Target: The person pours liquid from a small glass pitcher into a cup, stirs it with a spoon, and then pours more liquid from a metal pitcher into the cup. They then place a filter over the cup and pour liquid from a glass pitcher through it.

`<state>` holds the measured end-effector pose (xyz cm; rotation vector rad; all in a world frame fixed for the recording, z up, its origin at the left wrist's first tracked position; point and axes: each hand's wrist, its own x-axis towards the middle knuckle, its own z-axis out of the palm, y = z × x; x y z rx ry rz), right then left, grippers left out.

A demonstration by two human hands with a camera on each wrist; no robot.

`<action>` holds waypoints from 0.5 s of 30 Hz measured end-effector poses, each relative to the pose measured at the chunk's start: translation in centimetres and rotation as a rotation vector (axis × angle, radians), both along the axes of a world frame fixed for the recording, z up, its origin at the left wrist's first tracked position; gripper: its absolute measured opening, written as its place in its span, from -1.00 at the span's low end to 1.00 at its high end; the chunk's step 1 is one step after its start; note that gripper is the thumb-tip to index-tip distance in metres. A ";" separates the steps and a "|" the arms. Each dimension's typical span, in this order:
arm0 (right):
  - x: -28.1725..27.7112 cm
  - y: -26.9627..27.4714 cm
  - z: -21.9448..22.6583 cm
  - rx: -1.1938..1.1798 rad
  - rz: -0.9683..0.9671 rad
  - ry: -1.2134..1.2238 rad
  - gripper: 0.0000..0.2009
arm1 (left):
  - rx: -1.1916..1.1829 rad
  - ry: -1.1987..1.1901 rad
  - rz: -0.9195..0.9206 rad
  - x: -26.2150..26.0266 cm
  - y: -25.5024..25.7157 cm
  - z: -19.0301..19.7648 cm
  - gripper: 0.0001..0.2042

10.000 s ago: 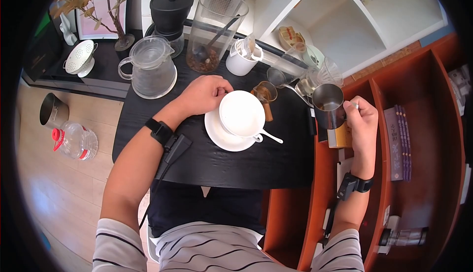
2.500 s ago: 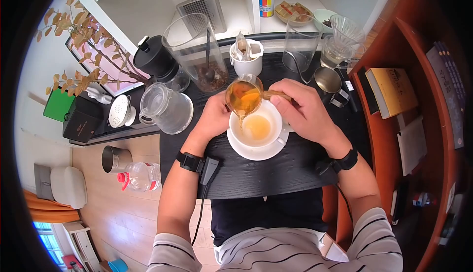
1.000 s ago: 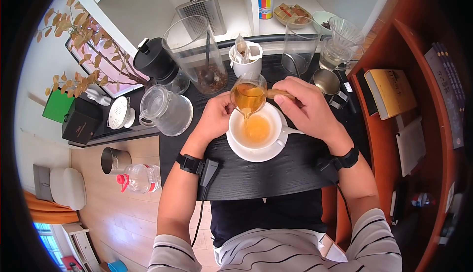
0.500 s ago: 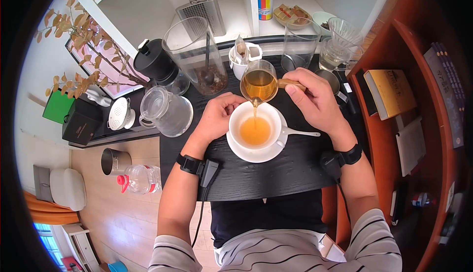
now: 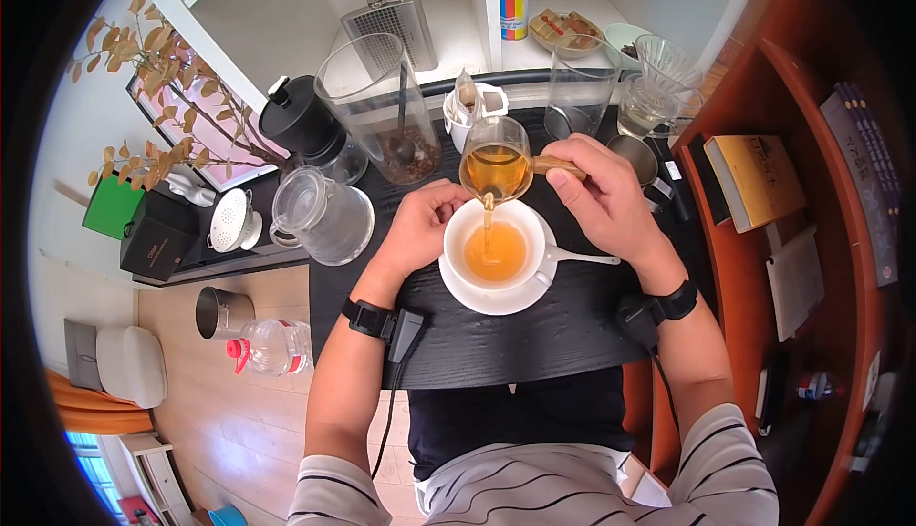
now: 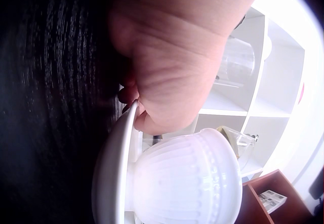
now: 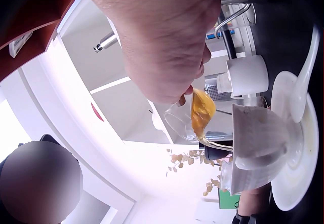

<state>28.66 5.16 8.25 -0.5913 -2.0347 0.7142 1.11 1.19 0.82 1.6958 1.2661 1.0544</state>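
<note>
My right hand (image 5: 606,197) grips the wooden handle (image 5: 558,165) of a small glass pitcher (image 5: 496,165), tilted over a white teacup (image 5: 520,283). Amber liquid runs in a thin stream from its spout into the cup, which holds a pool of the same liquid. Under the cup lies a white saucer (image 6: 109,183), with a white spoon (image 5: 587,258) on its right side. At the saucer's left rim, my left hand (image 5: 420,230) pinches the edge, its thumb on top and fingertips below in the left wrist view.
Behind the cup stand a white mug (image 5: 458,130) with a drip bag, a tall glass vase (image 5: 367,78) and a black grinder (image 5: 296,116). A lidded glass jug (image 5: 324,216) is at left. A metal mug (image 5: 634,156) stands beyond my right hand.
Earlier my right hand held the metal mug; now it holds the glass pitcher. The pitcher has shifted back and right since pouring started, its liquid lower. Liquid in the teacup has risen.
</note>
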 end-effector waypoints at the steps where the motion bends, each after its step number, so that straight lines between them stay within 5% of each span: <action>1: 0.0 0.1 -0.1 0.035 0.000 0.019 -0.83 | 0.000 0.000 0.000 0.1 0.0 0.1 -0.74; 15: 0.0 0.0 0.0 0.058 -0.023 0.030 -0.81 | 0.062 0.031 -0.023 0.0 0.0 0.3 -0.72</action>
